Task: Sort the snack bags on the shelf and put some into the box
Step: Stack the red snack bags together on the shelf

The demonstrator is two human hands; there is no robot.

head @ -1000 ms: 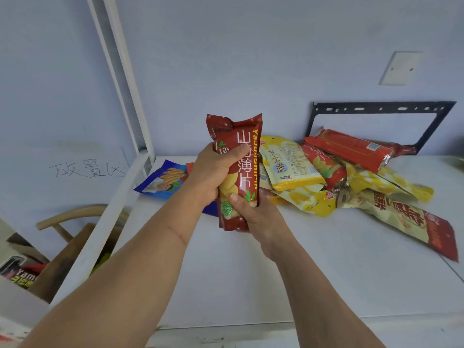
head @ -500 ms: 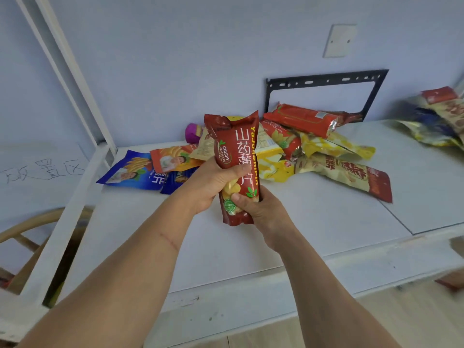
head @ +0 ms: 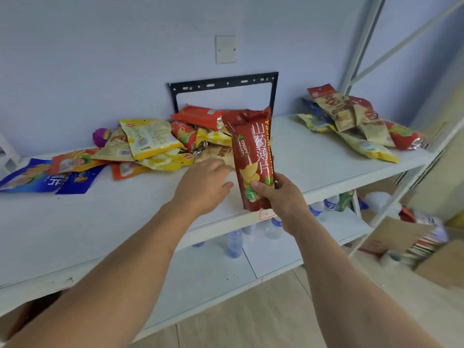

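My right hand grips the lower end of a tall dark red snack bag with yellow and white lettering, held upright above the front of the white shelf. My left hand is off the bag, fingers relaxed, hovering over the shelf just left of it. Behind lies a mixed pile of yellow, red and orange snack bags. Blue bags lie flat at the far left. A second pile of tan and red bags sits at the shelf's right end. A cardboard box stands on the floor at the right.
A black metal bracket hangs on the wall behind the pile. Water bottles stand on the lower shelf. White shelf uprights rise at the right. Wooden floor shows below.
My left hand has let go of the red bag and opened beside it. My right hand alone now holds it, shifted to the right. The view has swung right, showing the second pile and the box.
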